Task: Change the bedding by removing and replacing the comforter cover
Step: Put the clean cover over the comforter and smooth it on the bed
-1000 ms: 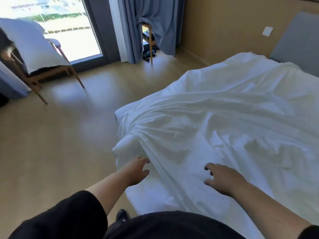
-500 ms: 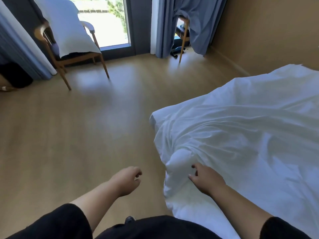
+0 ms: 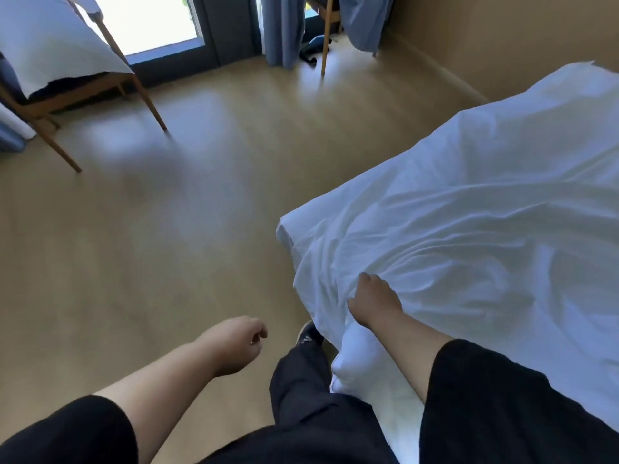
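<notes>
Gripping the rumpled white fabric comforter cover (image 3: 452, 229) at the bed's near corner, the right hand (image 3: 373, 304) has fingers curled into the cloth; the left hand (image 3: 234, 343) hangs loosely curled, holding nothing; removal seems underway; next, pull it clear.

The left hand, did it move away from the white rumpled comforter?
Yes. The left hand was touching the white rumpled comforter before; now it hangs over the wooden floor, apart from the bedding.

The person is wearing a black short-sleeved top (image 3: 495, 406), its sleeves showing at the lower left and lower right of the frame. Dark trousers (image 3: 301, 390) are covering the leg at bottom centre. A dark shoe (image 3: 306, 333) with pale markings is showing just above them.
</notes>
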A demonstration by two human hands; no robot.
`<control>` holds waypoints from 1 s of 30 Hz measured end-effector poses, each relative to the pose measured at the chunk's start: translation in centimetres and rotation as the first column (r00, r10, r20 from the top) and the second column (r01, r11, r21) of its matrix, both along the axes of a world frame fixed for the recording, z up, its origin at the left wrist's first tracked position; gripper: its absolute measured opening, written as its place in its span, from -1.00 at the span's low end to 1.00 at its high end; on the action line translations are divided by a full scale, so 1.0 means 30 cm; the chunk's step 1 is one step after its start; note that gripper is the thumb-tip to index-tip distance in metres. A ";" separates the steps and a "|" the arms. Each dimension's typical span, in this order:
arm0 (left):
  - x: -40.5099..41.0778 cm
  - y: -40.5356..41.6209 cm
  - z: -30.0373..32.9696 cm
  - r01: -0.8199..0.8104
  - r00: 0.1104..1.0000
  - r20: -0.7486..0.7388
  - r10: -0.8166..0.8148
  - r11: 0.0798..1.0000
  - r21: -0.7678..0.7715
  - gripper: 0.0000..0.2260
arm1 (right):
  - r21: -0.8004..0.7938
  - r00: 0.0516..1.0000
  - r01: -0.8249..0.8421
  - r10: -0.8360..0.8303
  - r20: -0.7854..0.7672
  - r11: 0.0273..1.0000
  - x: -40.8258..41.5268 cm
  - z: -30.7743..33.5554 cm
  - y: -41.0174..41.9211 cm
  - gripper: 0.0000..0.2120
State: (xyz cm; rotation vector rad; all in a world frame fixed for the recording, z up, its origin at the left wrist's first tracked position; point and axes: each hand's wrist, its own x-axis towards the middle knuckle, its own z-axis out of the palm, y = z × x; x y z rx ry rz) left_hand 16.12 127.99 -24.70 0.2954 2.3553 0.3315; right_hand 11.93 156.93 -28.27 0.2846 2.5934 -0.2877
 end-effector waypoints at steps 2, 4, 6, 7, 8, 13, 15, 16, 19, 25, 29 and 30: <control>-0.135 0.007 -0.033 0.042 0.999 0.025 -0.041 0.999 -0.025 -0.74 | 0.058 0.998 0.029 -0.033 0.061 0.998 -0.130 -0.103 -0.001 -0.39; -0.275 0.021 -0.073 0.053 0.998 0.045 -0.051 0.997 -0.054 -0.74 | 0.108 0.976 0.110 -0.128 0.177 0.988 -0.257 -0.194 0.007 -0.07; -0.392 0.047 -0.119 0.057 0.996 0.071 -0.051 0.995 -0.079 -0.73 | 0.169 0.933 0.173 -0.216 0.287 0.970 -0.350 -0.268 0.026 0.15; -0.437 0.066 -0.138 0.059 0.994 0.100 -0.050 0.994 -0.092 -0.73 | 0.192 0.911 0.195 -0.250 0.328 0.962 -0.377 -0.299 0.037 0.21; -0.477 0.088 -0.160 0.054 0.991 0.127 -0.041 0.993 -0.102 -0.72 | 0.209 0.897 0.214 -0.276 0.346 0.954 -0.393 -0.329 0.047 0.24; -0.641 0.219 -0.282 0.043 0.967 0.255 -0.021 0.996 -0.080 -0.71 | 0.258 0.887 0.146 -0.241 0.393 0.955 -0.463 -0.479 0.103 -0.11; -0.685 0.263 -0.326 0.046 0.956 0.292 -0.020 0.996 -0.081 -0.72 | 0.207 0.883 0.155 -0.229 0.409 0.966 -0.489 -0.518 0.132 -0.46; -0.701 0.277 -0.344 0.045 0.950 0.311 -0.016 0.995 -0.088 -0.72 | 0.174 0.879 0.180 -0.238 0.414 0.968 -0.501 -0.528 0.147 -0.55; -0.736 0.300 -0.364 0.014 0.932 0.360 0.031 0.993 -0.121 -0.73 | 0.003 0.898 0.236 -0.219 0.381 0.972 -0.507 -0.499 0.180 -0.76; -0.860 0.315 -0.277 -0.291 0.892 0.356 0.278 0.957 -0.018 -0.57 | -0.706 0.942 0.328 -0.268 0.200 0.628 -0.543 -0.097 0.287 -0.85; -0.991 0.380 -0.132 -0.508 0.815 0.426 0.392 0.838 0.199 -0.16 | -0.918 0.894 0.251 -0.437 0.098 0.309 -0.581 0.338 0.446 -0.76; -1.027 0.401 -0.100 -0.522 0.806 0.447 0.387 0.821 0.231 -0.16 | -0.945 0.862 0.214 -0.503 0.064 0.246 -0.582 0.433 0.484 -0.76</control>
